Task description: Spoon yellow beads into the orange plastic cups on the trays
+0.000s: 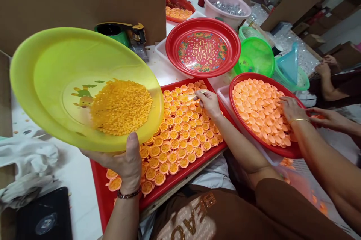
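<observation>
My left hand (125,163) grips the lower rim of a yellow-green plastic basin (47,71), thumb over the edge. The basin is tilted toward me, and a heap of small yellow pellets (122,108) lies in its lower right part. Between the fingers of my right hand (209,103) is a small pale spoon (194,96), closed in a pinch above the far part of a red tray (98,191). Rows of little orange cups (175,144) fill that tray, many showing yellow pellets inside. The basin hides the tray's left part.
To the right, a co-worker's hand (293,110) reaches into a red basin (295,151) of orange pieces. A patterned red basin (175,50) stands behind the tray, beside green basins (255,54). White cloth (28,157) and a black object (45,213) lie at left.
</observation>
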A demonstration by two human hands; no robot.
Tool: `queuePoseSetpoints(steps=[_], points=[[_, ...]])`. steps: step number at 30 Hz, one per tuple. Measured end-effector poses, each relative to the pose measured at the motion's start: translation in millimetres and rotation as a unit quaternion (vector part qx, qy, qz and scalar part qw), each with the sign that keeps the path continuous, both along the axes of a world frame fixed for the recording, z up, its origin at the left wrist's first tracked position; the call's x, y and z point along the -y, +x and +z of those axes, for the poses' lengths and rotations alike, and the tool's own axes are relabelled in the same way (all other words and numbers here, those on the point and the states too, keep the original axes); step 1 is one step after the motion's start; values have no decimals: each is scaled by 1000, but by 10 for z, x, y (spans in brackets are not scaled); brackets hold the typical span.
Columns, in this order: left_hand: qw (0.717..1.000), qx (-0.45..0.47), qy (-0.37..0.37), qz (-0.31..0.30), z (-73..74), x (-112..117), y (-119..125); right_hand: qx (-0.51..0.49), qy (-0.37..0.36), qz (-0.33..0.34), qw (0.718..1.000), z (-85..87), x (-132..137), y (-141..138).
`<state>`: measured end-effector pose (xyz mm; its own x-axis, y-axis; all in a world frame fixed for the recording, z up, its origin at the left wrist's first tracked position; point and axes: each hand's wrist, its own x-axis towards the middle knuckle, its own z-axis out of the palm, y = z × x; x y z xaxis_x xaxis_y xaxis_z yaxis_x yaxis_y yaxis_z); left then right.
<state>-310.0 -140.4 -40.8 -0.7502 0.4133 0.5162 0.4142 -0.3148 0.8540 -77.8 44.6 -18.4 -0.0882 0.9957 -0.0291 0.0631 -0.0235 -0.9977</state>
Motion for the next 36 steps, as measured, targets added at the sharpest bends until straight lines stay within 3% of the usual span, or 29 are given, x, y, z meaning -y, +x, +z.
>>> queuePoseSetpoints(steps=[2, 5, 7, 9, 13, 16, 19, 22, 25, 29, 33, 36], points=[[1000, -8, 1, 3, -17, -3, -12, 92, 108, 0, 990, -45, -11, 101], [1000, -6, -4, 1, -24, -12, -19, 232, 271, 45, 933, -45, 35, 164], [1000, 6, -17, 2, -17, -18, -17, 287, 334, 75, 895, 14, 97, 145], [1000, 9, -21, 4, -12, -19, -11, 285, 356, 79, 887, 98, 173, 56], [1000, 2, -13, 10, -31, 4, 3, 177, 288, 93, 937, 193, 311, -364], [999, 13, -35, 12, -52, 34, 13, 124, 189, 150, 963, 124, 372, -783], [999, 5, -39, 18, -52, 48, 10, 69, 63, 199, 976, -5, 407, -1113], [999, -8, -47, 22, -39, 46, -2, -12, -101, 231, 968, -73, 431, -1248], [997, -10, -66, 25, -34, 41, -10, -80, -198, 206, 955, -29, 434, -1198], [998, -6, -57, 24, -27, 33, 1, -124, -227, 170, 951, 109, 371, -932], [1000, 7, -24, 1, 7, 15, 25, -103, -195, 120, 968, 184, 257, -512], [1000, 2, -17, -7, 16, -2, 25, -56, -122, 70, 988, 145, 196, -198]])
